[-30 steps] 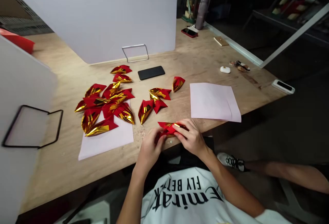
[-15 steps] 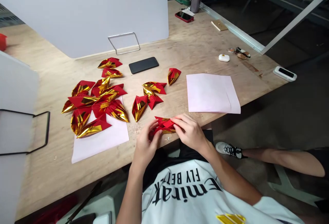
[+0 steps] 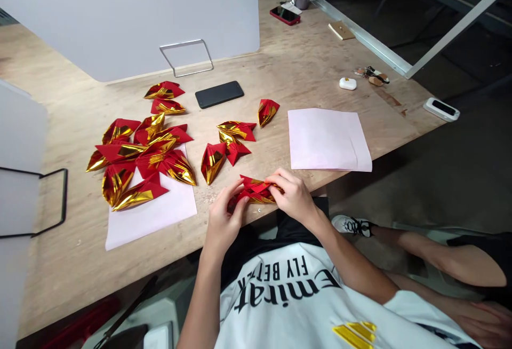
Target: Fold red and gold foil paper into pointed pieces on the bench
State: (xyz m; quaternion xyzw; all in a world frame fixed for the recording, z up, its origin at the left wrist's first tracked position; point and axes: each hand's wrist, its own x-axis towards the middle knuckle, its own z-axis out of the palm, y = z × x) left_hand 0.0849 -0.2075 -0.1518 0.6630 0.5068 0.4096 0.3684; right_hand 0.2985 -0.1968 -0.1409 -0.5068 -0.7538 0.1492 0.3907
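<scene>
My view has dipped; left hand and right hand pinch opposite ends of the foil, likely light, crushable, best edge-held.

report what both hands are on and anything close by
Left hand and right hand gripping one red-gold folded piece; pink sheet nearby, not touching.

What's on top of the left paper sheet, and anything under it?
Several folded red-and-gold pieces overlap the far part of the sheet; its near part is bare. The pile hides most of its far edge. Can't tell what's under the sheet.
</scene>
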